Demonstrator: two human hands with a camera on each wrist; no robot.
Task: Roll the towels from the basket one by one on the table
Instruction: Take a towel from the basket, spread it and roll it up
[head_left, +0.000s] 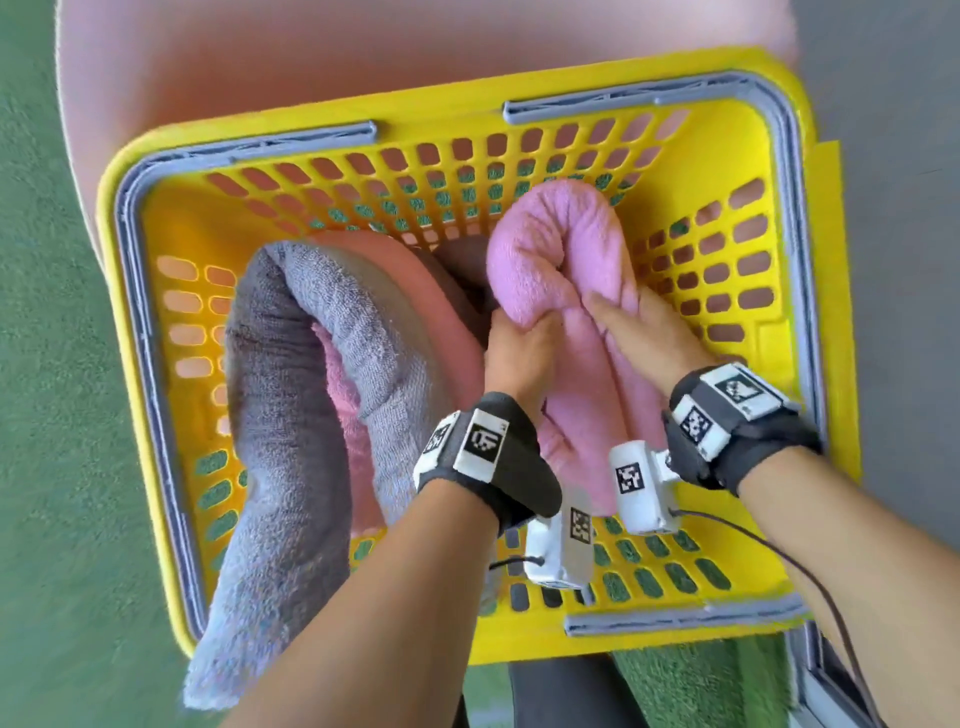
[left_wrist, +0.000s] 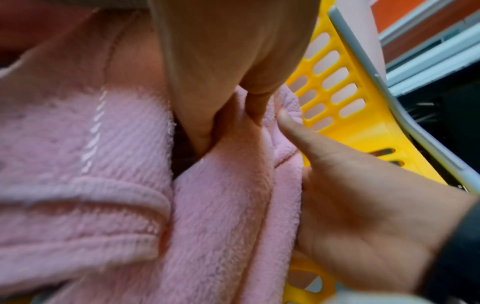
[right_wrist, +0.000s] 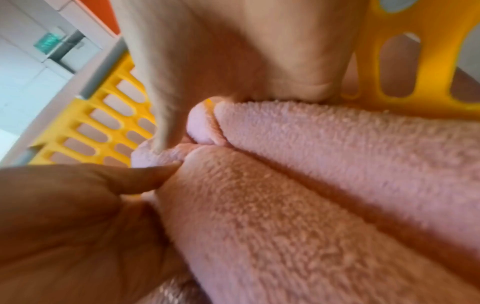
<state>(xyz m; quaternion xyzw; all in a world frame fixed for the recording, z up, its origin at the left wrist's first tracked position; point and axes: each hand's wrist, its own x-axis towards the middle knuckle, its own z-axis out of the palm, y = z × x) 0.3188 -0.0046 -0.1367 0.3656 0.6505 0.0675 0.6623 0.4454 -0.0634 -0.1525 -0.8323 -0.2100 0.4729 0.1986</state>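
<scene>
A yellow basket sits below me with several towels in it. A pink towel arches up at its right middle. My left hand grips a fold of it from the left, thumb and fingers curled into the cloth. My right hand grips the same towel from the right, fingers buried in its folds. The pink towel fills the left wrist view, with the left hand pinching it. In the right wrist view the pink towel is held by the right hand. A grey towel hangs over the basket's front left rim.
A salmon towel and a lighter pink one lie under the grey towel. The basket stands on a pink surface. Green floor runs along the left. Grey handles lie folded along the basket rim.
</scene>
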